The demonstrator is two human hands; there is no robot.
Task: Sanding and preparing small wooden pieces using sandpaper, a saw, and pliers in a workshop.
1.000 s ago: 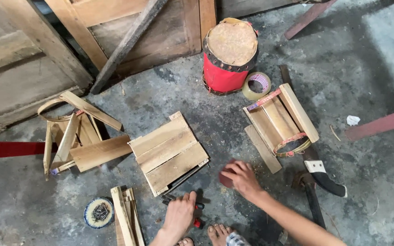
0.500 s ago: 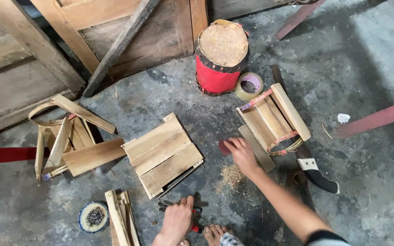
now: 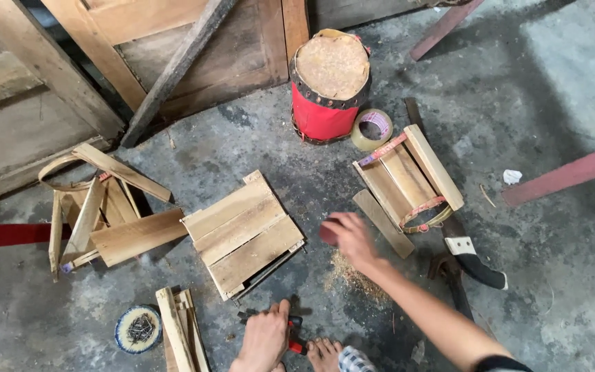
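My right hand (image 3: 350, 238) hovers over the concrete floor, fingers curled around a small dark red object (image 3: 328, 234). It is between a slatted wooden panel (image 3: 242, 234) on its left and a small wooden frame (image 3: 408, 176) bound with red bands on its right. A little heap of sawdust (image 3: 358, 275) lies just beneath the wrist. At the bottom edge, my left hand (image 3: 266, 337) presses down on a red-and-black handled tool (image 3: 292, 334), next to my bare foot (image 3: 325, 355).
A red drum with a wooden top (image 3: 330, 83) and a tape roll (image 3: 372, 129) stand at the back. A knife with a black and white handle (image 3: 473, 258) lies to the right. Loose wooden pieces (image 3: 98, 213), sticks (image 3: 177, 337) and a dish of nails (image 3: 138, 329) lie to the left. Red bars (image 3: 573, 172) cross the floor.
My right hand rose from the floor and drifted slightly left, uncovering the sawdust heap. My left hand stayed on the tool.
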